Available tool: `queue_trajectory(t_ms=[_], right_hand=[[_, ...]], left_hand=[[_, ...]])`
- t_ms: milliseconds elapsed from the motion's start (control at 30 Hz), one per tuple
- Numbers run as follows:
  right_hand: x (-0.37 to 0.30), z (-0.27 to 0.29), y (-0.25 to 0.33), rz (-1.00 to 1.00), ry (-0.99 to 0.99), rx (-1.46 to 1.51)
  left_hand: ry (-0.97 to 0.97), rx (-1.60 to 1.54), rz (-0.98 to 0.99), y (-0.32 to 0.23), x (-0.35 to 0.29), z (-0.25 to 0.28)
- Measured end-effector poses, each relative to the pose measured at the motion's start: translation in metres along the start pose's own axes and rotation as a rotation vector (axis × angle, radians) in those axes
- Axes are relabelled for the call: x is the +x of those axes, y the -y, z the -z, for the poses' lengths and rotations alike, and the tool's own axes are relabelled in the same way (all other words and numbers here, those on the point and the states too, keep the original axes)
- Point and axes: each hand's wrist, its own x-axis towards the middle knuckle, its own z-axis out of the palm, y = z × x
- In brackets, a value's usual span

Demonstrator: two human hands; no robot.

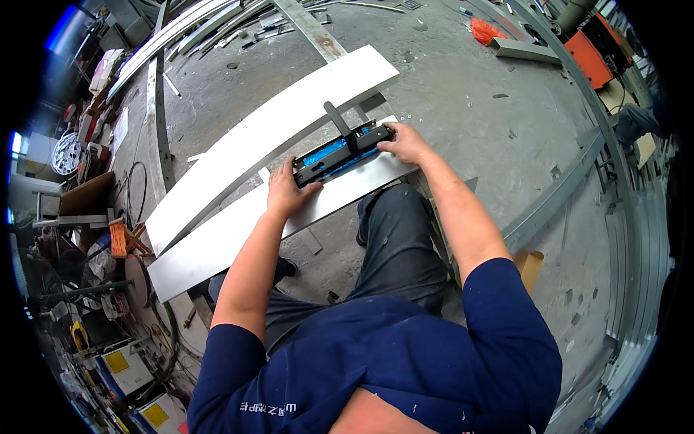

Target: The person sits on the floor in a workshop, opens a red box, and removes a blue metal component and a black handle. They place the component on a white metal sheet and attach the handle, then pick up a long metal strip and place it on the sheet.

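A black door handle plate (334, 159) with a lever and a keyhole cut-out lies along the near metal panel (231, 242). Bright blue material shows beneath and beside it. My left hand (287, 189) grips the plate's left end between thumb and fingers. At the other end, my right hand (405, 143) pinches the plate's right tip. The dark lever (337, 118) sticks up and away from me from the plate's middle. Just beyond it lies a second, longer white metal panel (267, 130).
Metal offcuts (231, 29) litter the floor at the far left. A steel frame bar (557, 192) runs along the right, with an orange machine (589, 58) beyond it. Another person's leg (636, 126) shows at the far right. Tools and boxes crowd the left side.
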Motion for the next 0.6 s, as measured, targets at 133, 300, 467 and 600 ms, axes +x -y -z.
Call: queue_trajectory(t_ms=[133, 300, 467, 600], right_hand=[[-0.005, -0.006, -0.007, -0.034, 0.0, 0.106], [-0.011, -0.009, -0.005, 0.024, -0.088, 0.203], [-0.01, -0.008, -0.011, 0.018, -0.073, 0.22], [-0.01, -0.009, -0.01, 0.03, -0.099, 0.289]], left_hand=[[-0.056, -0.026, -0.002, 0.002, -0.004, -0.004], [-0.1, -0.07, -0.008, 0.0, -0.006, -0.006], [-0.129, 0.022, -0.081, 0.0, -0.003, -0.01], [-0.097, 0.025, -0.047, -0.009, -0.001, -0.008]])
